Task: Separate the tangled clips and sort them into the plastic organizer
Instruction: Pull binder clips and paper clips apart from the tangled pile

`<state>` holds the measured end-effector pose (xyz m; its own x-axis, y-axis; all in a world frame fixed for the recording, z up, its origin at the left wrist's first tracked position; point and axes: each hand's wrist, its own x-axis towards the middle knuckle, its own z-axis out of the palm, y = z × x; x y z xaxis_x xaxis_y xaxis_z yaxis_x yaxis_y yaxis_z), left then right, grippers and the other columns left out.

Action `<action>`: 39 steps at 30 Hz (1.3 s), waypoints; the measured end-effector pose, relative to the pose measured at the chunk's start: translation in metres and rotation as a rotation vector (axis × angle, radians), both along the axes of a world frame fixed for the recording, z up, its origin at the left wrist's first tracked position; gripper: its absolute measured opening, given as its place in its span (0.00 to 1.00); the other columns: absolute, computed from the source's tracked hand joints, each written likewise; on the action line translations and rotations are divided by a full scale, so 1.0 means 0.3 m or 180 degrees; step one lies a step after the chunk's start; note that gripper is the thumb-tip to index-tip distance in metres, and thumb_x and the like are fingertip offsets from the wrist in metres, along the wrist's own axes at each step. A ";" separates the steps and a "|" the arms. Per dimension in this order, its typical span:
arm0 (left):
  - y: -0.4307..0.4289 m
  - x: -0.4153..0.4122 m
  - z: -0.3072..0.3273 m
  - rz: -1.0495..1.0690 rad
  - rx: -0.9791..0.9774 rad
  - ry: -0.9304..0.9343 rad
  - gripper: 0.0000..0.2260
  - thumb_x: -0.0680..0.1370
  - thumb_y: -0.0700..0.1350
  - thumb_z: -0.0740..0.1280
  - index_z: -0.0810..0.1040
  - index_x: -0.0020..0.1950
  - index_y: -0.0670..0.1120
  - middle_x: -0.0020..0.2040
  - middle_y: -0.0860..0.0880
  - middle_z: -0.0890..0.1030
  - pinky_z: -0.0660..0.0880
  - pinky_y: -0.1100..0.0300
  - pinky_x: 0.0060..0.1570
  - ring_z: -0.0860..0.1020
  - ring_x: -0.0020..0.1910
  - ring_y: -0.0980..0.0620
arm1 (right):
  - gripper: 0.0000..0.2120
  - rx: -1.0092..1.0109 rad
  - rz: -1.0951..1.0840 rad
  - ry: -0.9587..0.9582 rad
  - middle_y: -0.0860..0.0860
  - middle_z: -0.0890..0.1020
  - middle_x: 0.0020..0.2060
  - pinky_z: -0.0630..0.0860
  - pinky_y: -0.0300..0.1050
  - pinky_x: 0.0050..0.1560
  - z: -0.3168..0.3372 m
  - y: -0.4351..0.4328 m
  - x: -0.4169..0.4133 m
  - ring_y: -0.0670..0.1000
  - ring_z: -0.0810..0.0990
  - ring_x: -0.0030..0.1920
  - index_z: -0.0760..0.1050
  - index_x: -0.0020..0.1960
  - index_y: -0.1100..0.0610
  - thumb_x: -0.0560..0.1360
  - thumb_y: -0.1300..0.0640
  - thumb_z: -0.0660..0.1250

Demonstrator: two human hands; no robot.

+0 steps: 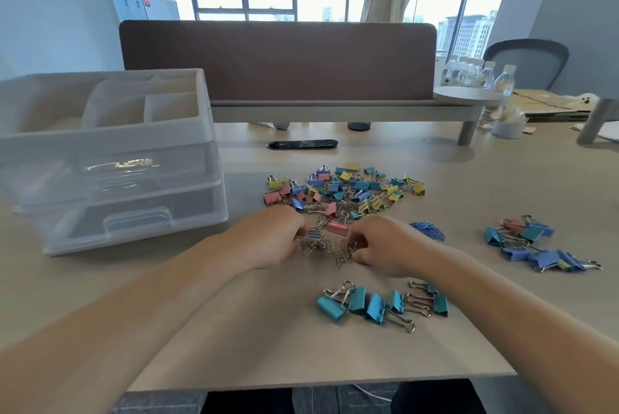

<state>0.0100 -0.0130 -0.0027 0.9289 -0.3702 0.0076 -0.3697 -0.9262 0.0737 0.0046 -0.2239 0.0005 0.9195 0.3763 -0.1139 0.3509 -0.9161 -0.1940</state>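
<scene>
Both hands digging into the tangled clip mess, mid frame

Left hand (274,239) and right hand (382,247) each pinch the silver paper clips (330,247); binder clip pile (345,189) sits just above, plastic organizer (110,159) at left.

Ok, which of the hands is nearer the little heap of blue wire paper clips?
Right. The right hand sits just left of the heap of blue wire paper clips; the left hand is farther left, beyond the silver wire clip tangle.
</scene>
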 end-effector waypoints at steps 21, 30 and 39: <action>-0.052 -0.009 -0.029 -0.0185 -0.0414 0.0095 0.09 0.78 0.45 0.67 0.79 0.57 0.47 0.50 0.50 0.79 0.67 0.59 0.42 0.78 0.49 0.49 | 0.16 0.0041 0.0076 0.0033 0.46 0.77 0.47 0.69 0.36 0.38 0.002 0.018 0.028 0.43 0.73 0.39 0.74 0.69 0.53 0.81 0.56 0.61; -0.079 -0.019 -0.007 -0.0478 -0.0082 0.0223 0.16 0.80 0.41 0.63 0.76 0.67 0.50 0.46 0.52 0.66 0.62 0.61 0.44 0.72 0.50 0.52 | 0.17 -0.0022 0.0224 -0.0007 0.47 0.78 0.46 0.68 0.33 0.34 0.002 0.024 0.027 0.40 0.70 0.34 0.76 0.68 0.50 0.81 0.58 0.60; -0.068 -0.023 -0.002 -0.0324 -0.0471 0.0123 0.18 0.80 0.36 0.60 0.77 0.66 0.52 0.58 0.52 0.79 0.70 0.64 0.49 0.76 0.55 0.55 | 0.14 0.0095 0.0129 -0.0053 0.46 0.80 0.56 0.76 0.39 0.53 -0.002 0.005 0.011 0.45 0.78 0.50 0.76 0.65 0.50 0.81 0.55 0.62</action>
